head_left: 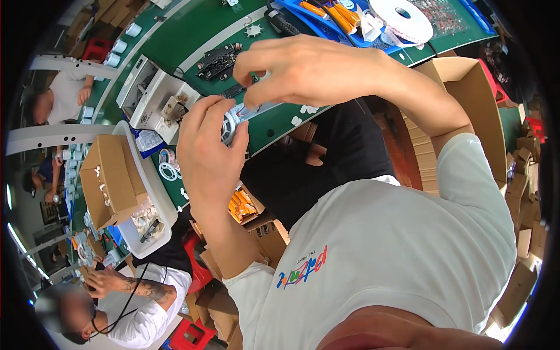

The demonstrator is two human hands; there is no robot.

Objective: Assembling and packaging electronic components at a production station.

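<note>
My left hand [204,154] is closed around a round, pale-blue plastic housing [228,126] with a slotted ring on its face, held above the near edge of the green bench. From the other side my right hand [309,65] reaches over, its thumb and index finger pinched together at the housing's open back. Small wires seem to show between the two hands, but what the right fingertips grip is too small to make out. Beyond the hands lie black, strip-like parts [219,60] in a pile.
A white-and-grey machine [153,96] stands on the bench to the left, near white rings [168,164]. A white bin [166,224] bears a cardboard box [116,175]. At the far right are a blue tray [364,38] with orange-wrapped parts and a white reel [402,20]. Co-workers sit leftward.
</note>
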